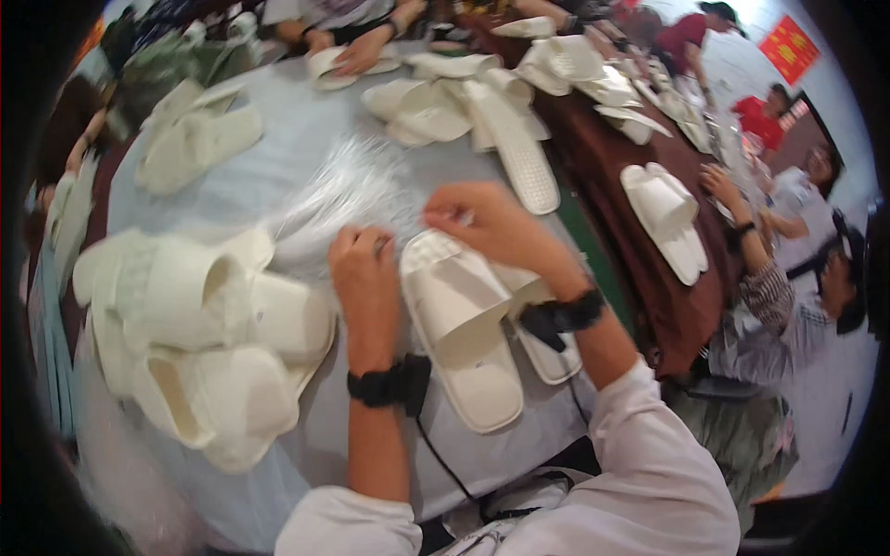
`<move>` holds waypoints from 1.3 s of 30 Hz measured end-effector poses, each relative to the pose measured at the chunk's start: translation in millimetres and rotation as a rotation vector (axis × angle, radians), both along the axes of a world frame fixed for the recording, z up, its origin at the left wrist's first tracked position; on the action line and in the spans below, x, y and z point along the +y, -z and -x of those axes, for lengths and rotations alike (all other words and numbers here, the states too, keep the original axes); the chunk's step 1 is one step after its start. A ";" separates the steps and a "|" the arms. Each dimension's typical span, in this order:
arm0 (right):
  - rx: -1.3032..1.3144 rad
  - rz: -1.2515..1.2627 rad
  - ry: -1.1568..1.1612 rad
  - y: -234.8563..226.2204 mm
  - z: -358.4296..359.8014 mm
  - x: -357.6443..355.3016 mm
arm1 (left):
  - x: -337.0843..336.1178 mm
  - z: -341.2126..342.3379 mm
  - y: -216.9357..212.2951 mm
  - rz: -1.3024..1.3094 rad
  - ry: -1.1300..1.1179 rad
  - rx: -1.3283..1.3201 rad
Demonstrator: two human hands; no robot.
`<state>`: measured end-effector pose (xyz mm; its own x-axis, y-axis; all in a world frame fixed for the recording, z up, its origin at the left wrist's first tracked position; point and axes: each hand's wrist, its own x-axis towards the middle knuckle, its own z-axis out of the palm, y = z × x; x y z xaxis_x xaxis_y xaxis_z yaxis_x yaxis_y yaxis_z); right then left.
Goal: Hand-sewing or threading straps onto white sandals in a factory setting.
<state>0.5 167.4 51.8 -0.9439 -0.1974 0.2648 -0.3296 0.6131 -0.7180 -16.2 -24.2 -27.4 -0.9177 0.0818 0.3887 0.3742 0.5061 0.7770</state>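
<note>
Both hands are raised over the table at the middle. My left hand [363, 273] has its fingers curled together beside a heap of clear plastic film [343, 199]. Thumb and fingers of my right hand [491, 227] are pinched together just to the right; what either hand grips, if anything, cannot be made out. Below them lies a cream slipper [464, 338], toe toward me, and a second slipper [549, 357] sits partly hidden under my right wrist. To the left of my left hand is a pile of cream slippers [199, 315], several stacked loosely.
The table [306, 463] has a grey-white cover. More slippers [199, 134] lie at the far left and others [422, 111] at the far middle. Across the table a person's hands [357, 56] hold a slipper. On the right, a brown-covered table [640, 269] carries slippers, with people beside it.
</note>
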 end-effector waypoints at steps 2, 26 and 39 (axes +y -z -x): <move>0.089 -0.001 -0.046 41.9 22.7 -7.3 | -5.5 3.3 5.6 0.060 -0.020 0.074; 0.123 0.054 -0.017 54.8 11.5 -22.5 | 7.1 -8.2 -14.9 0.029 -0.006 -0.067; 0.226 0.108 -0.022 45.0 5.2 -27.1 | 4.0 -4.7 -12.3 0.095 -0.069 0.187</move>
<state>-4.7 140.3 6.8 -0.8538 -0.1768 0.4897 -0.5022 0.5276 -0.6851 -11.5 -20.2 -15.1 -0.8349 0.0660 0.5464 0.4696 0.6032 0.6447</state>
